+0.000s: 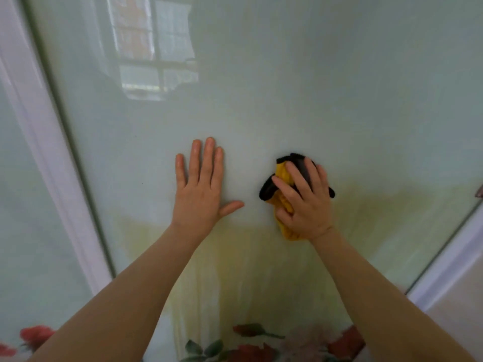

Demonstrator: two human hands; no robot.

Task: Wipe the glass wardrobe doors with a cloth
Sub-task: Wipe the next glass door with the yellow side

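Right hand (304,202) on bunched yellow-black cloth (283,178)

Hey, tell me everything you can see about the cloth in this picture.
The cloth is yellow with black edging and looks like soft microfibre. It is bunched up, not spread flat, and pressed against the glass door near the middle of the pane. The right hand covers most of it, fingers curled over it, so yellow shows above and below the hand and black trim pokes out at the top and both sides. The left hand lies apart from it.
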